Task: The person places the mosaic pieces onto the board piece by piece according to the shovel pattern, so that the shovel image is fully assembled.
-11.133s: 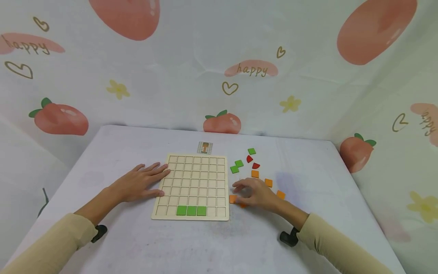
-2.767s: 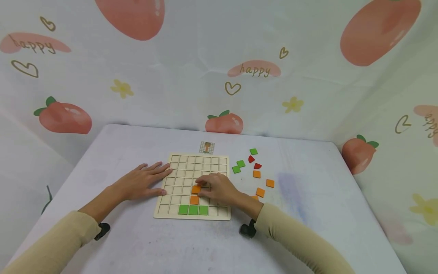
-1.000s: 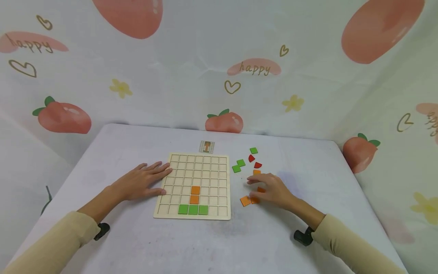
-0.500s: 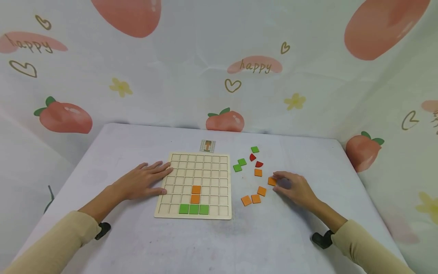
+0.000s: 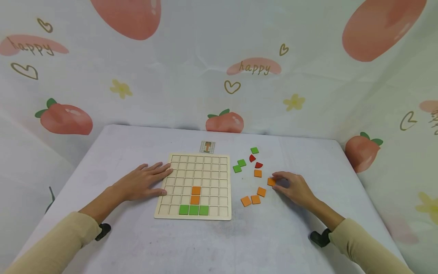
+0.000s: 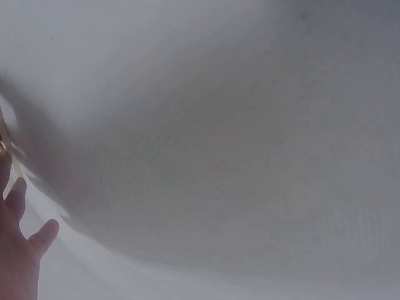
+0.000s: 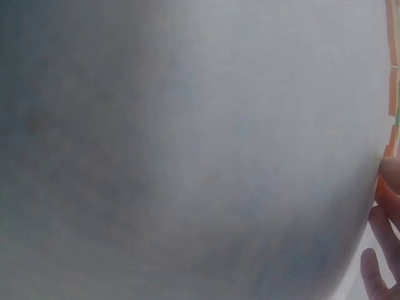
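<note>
In the head view, my left hand (image 5: pixel 140 183) lies with its fingers spread, fingertips on the left edge of a pale wooden grid board (image 5: pixel 181 182); part of the same hand (image 6: pixel 22 244) shows in the left wrist view. Three green square tiles (image 5: pixel 194 210) fill cells of the board's nearest row. Above the middle one, two orange square tiles (image 5: pixel 195 199) stand in a column. Right of the board, my right hand (image 5: pixel 294 186) pinches another orange square tile (image 5: pixel 271 182) between thumb and forefinger, low at the table.
Loose orange tiles (image 5: pixel 261 191), green tiles (image 5: pixel 242 163) and red quarter-round pieces (image 5: pixel 259 165) lie right of the board. A small pattern card (image 5: pixel 207 147) sits behind it. A fruit-print cloth (image 5: pixel 178 76) hangs behind the white table (image 5: pixel 191 247).
Two orange tiles have gone onto the board above the green row. My right hand left the board and moved right to the outermost orange tile. My left hand has stayed at the board's edge.
</note>
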Motion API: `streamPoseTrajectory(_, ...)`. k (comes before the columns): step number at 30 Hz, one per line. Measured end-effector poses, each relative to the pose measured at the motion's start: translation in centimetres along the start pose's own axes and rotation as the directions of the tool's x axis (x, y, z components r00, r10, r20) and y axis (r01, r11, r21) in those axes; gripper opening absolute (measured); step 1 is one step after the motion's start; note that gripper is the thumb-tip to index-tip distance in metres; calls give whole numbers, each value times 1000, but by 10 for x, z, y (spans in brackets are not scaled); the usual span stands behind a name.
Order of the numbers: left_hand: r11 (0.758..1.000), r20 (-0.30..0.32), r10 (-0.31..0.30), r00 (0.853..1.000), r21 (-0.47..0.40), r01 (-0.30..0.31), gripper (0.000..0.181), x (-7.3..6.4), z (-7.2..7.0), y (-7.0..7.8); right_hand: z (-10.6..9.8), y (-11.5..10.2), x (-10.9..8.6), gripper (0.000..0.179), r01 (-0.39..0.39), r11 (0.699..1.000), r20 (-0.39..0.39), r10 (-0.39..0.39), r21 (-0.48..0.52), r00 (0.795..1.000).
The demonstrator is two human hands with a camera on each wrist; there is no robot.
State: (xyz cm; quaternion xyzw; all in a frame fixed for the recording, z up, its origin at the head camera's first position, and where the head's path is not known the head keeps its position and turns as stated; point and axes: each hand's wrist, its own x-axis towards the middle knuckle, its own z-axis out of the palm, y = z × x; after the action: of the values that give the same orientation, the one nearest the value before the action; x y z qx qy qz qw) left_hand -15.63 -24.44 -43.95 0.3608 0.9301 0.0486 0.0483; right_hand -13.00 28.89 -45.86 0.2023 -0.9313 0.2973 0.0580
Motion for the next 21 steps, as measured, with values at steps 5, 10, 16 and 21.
streamPoseTrajectory(5, 1000, -2, 2, 1000, 0, -2, 78, -1, -1, 1, -2, -3, 3, 42, 22, 1000, 1, -22, 9, 1000)
streamPoseTrajectory(10, 1000, -5, -1, 1000, -1, 1, 78, -1, -2, 2, -1, -12, 10, 40, 47, 999, 0, -47, 18, 999)
streamPoseTrajectory(16, 1000, -3, -5, 1000, -3, 5, 79, -1, -1, 1, 6, -27, 24, 37, 72, 996, 5, -73, 45, 997)
streamPoseTrajectory(21, 1000, -7, -2, 1000, -4, 2, 78, -1, 0, 1, 14, -43, 38, 35, 109, 990, 22, -111, 94, 994)
